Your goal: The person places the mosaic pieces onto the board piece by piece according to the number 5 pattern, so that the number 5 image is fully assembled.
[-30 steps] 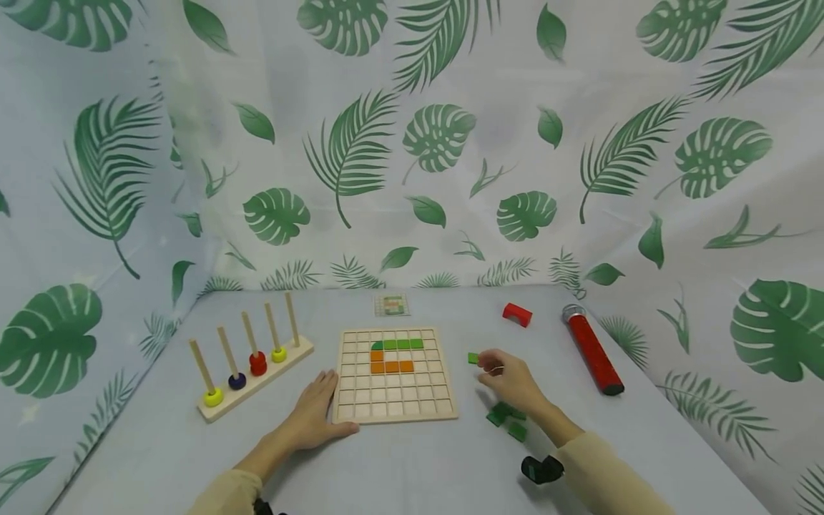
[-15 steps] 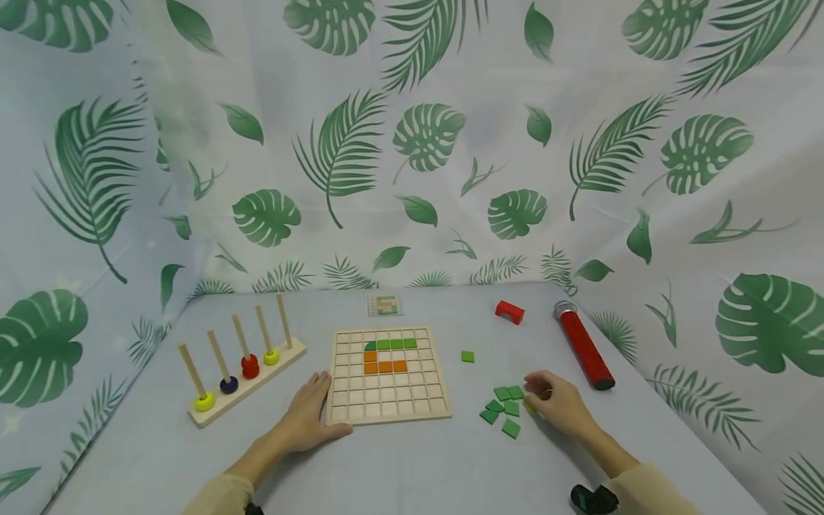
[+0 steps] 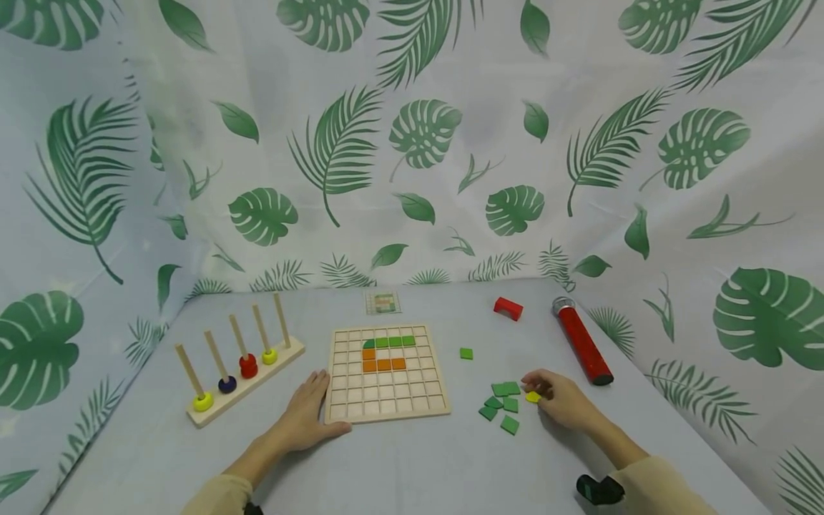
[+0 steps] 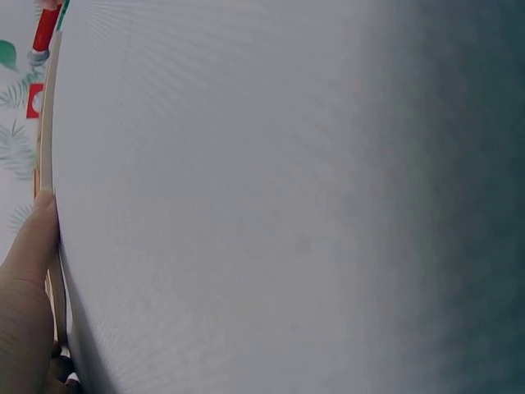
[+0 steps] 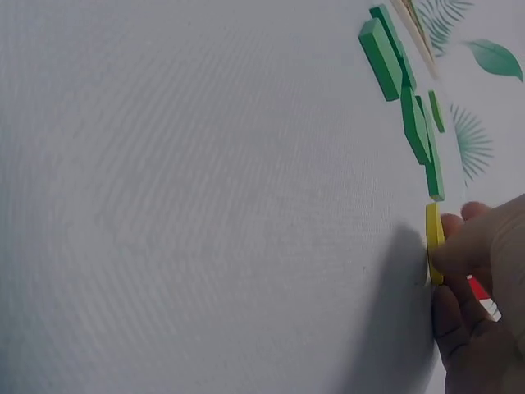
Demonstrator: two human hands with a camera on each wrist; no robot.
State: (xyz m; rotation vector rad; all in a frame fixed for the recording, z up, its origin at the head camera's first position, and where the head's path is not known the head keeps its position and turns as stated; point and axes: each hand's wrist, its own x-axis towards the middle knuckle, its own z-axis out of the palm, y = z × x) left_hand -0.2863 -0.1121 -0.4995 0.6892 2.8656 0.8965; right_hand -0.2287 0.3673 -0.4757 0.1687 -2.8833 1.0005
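Note:
My left hand (image 3: 307, 415) rests along the left side of a wooden grid board (image 3: 347, 393), fingers fairly straight and thumb at its near left corner. Orange tiles (image 3: 384, 365) and green tiles (image 3: 394, 342) sit in some of the board's squares. Right of the board, my right hand (image 3: 561, 399) pinches a yellow tile (image 3: 532, 397) at table level; the right wrist view shows the thumb against this yellow tile (image 5: 435, 238). Loose dark green tiles (image 3: 510, 425) lie just left of that hand. A single lighter green tile (image 3: 466, 353) lies nearer the board.
On the left stands a peg stacker (image 3: 257, 372) with coloured rings. A small pattern card (image 3: 383, 303) lies behind the board. Towards the back right are a red arch block (image 3: 508, 308) and a red microphone (image 3: 582, 343). Leaf-printed cloth (image 3: 438, 214) walls the table.
My right hand has left the lighter green tile and moved right and nearer, to the yellow tile, uncovering the dark green tiles. The left hand stays by the board; the view shifts slightly.

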